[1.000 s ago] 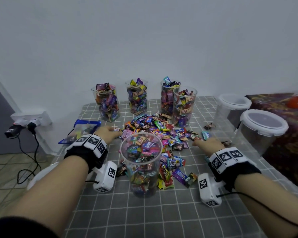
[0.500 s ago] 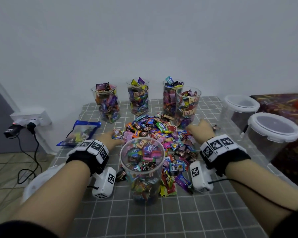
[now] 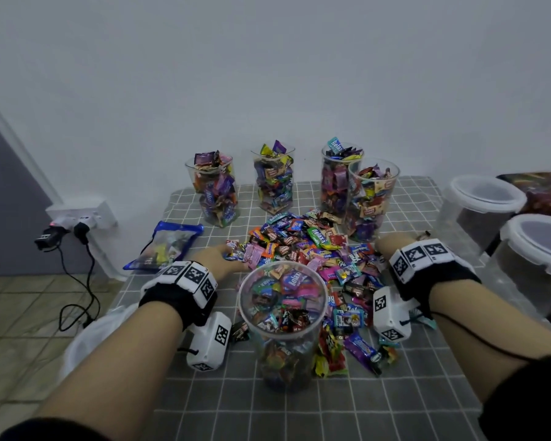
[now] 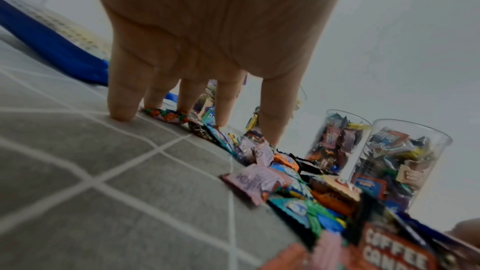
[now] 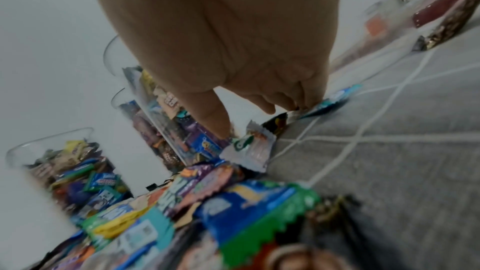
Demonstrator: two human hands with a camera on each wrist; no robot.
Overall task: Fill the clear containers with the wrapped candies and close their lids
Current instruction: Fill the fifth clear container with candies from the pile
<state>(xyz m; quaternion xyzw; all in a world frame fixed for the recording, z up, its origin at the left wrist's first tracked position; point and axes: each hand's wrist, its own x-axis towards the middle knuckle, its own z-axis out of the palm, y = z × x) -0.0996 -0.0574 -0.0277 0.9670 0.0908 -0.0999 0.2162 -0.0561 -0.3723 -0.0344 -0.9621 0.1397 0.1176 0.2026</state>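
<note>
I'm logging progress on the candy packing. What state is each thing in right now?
Near jar: lidless, nearly full.
Four back jars: lidless, heaped.
Two tubs: lidded, apparently empty.
Candy pile: loose on table.
Bag: lying flat.
Left hand: fingers straight, on candies.
Right hand: fingers curled at candies.

Plain white wall (image 3: 268, 74), tiled floor (image 3: 19, 313), grey checked tablecloth (image 3: 299, 418), wall socket (image 3: 80, 214)

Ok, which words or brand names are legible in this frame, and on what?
"Relaxa": purple wrapper atop the near clear plastic cup.
"Relaxa": teal wrapper atop a rear cup.
"COFFEE": orange wrapper, left wrist view.
Wrist-band squares: coded patterns, no words.
Other wrappers: too blurred.
</note>
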